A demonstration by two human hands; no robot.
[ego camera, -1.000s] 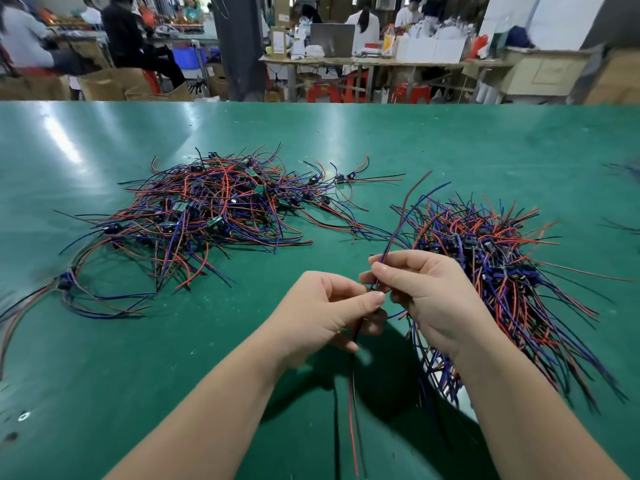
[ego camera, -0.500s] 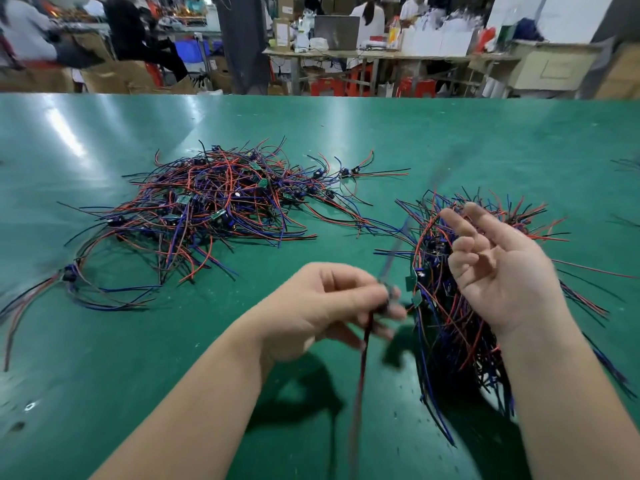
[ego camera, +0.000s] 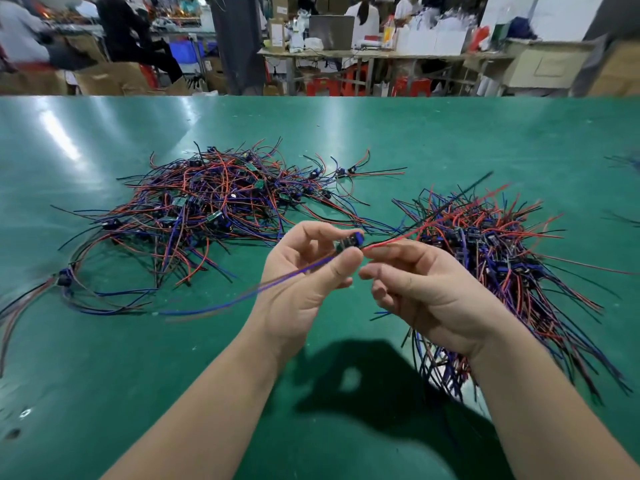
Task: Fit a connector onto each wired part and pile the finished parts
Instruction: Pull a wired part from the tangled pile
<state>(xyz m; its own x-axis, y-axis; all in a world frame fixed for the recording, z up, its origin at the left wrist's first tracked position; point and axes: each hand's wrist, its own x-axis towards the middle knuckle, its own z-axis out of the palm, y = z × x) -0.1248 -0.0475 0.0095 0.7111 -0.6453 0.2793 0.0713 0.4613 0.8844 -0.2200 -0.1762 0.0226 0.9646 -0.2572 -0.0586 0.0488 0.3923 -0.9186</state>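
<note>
Hands meet over the green surface (ego camera: 450,133) in the head view, close to the near edge and between two heaps of wiring. The left hand (ego camera: 304,282) pinches a small wired part (ego camera: 350,242) with a blue and black body between its thumb and curled fingers, held clear of the surface. Blue leads (ego camera: 242,297) trail from that grip down and to the left, blurred. A red lead (ego camera: 415,233) and a black lead (ego camera: 460,194) run from the part up and to the right, passing above the right heap. The right hand (ego camera: 433,292) has its fingers curled, its index fingertip at the red lead just beside the part; whether it actually grips the lead cannot be told. A broad tangled pile (ego camera: 207,202) of red, blue and black wired parts lies to the left, and a denser pile (ego camera: 502,251) lies to the right, partly under the right wrist. Beyond the surface stand cardboard boxes (ego camera: 110,79) and a cluttered workbench (ego camera: 363,55) with people at work.
</note>
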